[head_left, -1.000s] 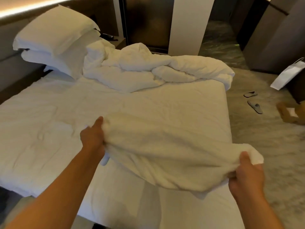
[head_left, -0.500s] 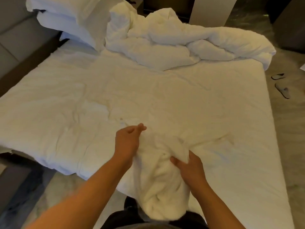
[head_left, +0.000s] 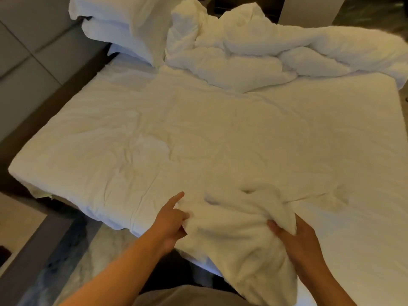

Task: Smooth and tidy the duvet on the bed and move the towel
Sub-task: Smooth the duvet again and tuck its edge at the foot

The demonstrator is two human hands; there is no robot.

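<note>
White wrinkled bed sheet (head_left: 198, 129) fills my view, with the puffy white duvet (head_left: 276, 54) heaped at the far edge beside stacked white pillows (head_left: 123, 25). At the near edge, my left hand (head_left: 171, 219) pinches the fluffy white towel (head_left: 238, 235), forefinger extended, and my right hand (head_left: 295, 237) grips its other side.

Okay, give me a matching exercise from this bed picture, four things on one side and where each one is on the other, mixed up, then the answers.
Things:
1. towel
2. duvet
3. pillows
4. bed sheet

Places:
A. stacked at the far left corner of the bed
B. spread flat across the mattress, wrinkled
C. gripped by both hands at the near edge
D. bunched up along the far side

Pairs: 1-C, 2-D, 3-A, 4-B
</note>
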